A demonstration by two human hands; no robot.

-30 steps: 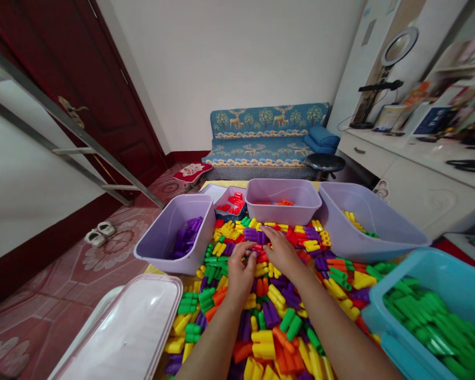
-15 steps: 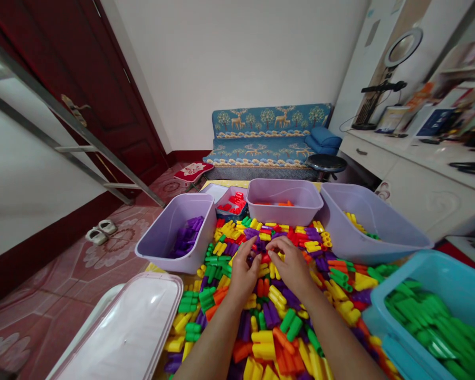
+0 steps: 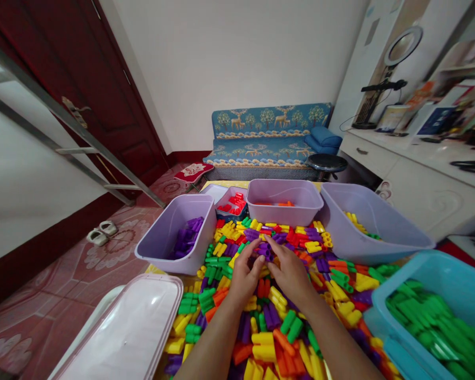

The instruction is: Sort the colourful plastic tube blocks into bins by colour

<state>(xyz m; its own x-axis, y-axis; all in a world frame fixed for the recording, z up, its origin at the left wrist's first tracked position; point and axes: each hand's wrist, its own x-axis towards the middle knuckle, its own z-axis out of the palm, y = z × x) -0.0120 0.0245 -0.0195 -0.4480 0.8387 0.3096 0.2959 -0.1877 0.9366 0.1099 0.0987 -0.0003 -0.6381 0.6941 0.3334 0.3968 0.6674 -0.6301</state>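
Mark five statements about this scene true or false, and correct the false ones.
1. The left hand and right hand meet over purple blocks: true.
2. The blue bin holds purple blocks: false; it holds green blocks.
3. The tilted lilac bin holds yellow blocks: true.
4. Small white shoes stand on the tiled floor: true.
5. The sofa is plain red: false; it is blue with a deer pattern.

Single head-worn view, facing forward and down, close above hands (image 3: pixel 288 277) and plastic block heap (image 3: pixel 261 338).
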